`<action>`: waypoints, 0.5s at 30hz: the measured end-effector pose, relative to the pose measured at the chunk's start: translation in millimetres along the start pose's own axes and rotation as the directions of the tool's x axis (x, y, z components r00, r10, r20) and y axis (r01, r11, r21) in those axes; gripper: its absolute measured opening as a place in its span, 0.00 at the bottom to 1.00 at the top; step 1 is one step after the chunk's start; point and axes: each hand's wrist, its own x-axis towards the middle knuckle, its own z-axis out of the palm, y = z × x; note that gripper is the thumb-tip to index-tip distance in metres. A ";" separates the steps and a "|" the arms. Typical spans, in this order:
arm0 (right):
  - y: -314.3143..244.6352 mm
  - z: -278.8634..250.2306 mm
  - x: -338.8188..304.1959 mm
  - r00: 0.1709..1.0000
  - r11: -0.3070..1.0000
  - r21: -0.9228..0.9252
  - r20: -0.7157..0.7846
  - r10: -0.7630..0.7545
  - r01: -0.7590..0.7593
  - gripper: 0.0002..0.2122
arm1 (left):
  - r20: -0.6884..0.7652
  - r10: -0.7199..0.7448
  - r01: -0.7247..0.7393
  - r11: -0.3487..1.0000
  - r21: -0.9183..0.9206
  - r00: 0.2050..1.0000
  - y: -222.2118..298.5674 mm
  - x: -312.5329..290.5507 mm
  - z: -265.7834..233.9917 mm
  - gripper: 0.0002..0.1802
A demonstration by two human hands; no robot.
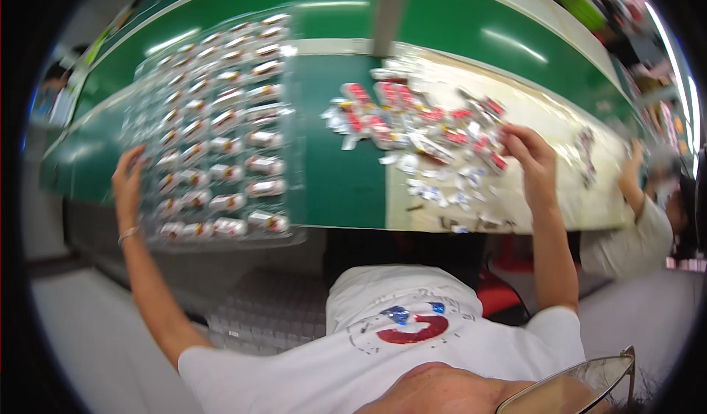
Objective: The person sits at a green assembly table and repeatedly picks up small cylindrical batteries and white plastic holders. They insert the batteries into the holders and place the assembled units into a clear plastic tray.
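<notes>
A clear plastic tray lies on the left of the green table, its pockets filled with rows of small white-and-red pieces. At its left edge is my left hand, fingers curved and a little apart; I make out nothing held in them. My right hand is at the right side of a loose pile of red-and-white pieces. Its thumb and fingertips are pinched together, and what they may hold is too blurred to make out. Small white and bluish scraps lie scattered at the near side of the pile.
A cream sheet covers the table's right part under most of the pile. Bare green tabletop separates tray and pile. A co-worker's hand rests at the far right, near a narrow strip of pieces. A grey post stands behind.
</notes>
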 end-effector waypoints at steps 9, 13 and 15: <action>27.4 -41.3 -17.2 0.998 0.942 -0.328 0.023 -0.065 0.070 0.10 | -0.022 0.014 -0.011 0.996 0.093 1.000 -42.2 -3.4 8.2 0.13; 25.5 -31.4 -25.4 0.990 0.842 -0.523 0.105 -0.090 0.132 0.16 | -0.118 -0.034 0.028 0.998 -0.049 0.992 -54.6 -14.6 13.3 0.14; 24.8 -27.3 -27.3 0.986 0.780 -0.604 0.126 -0.108 0.163 0.17 | -0.110 0.020 -0.006 0.992 0.128 0.994 -51.2 -14.0 8.5 0.14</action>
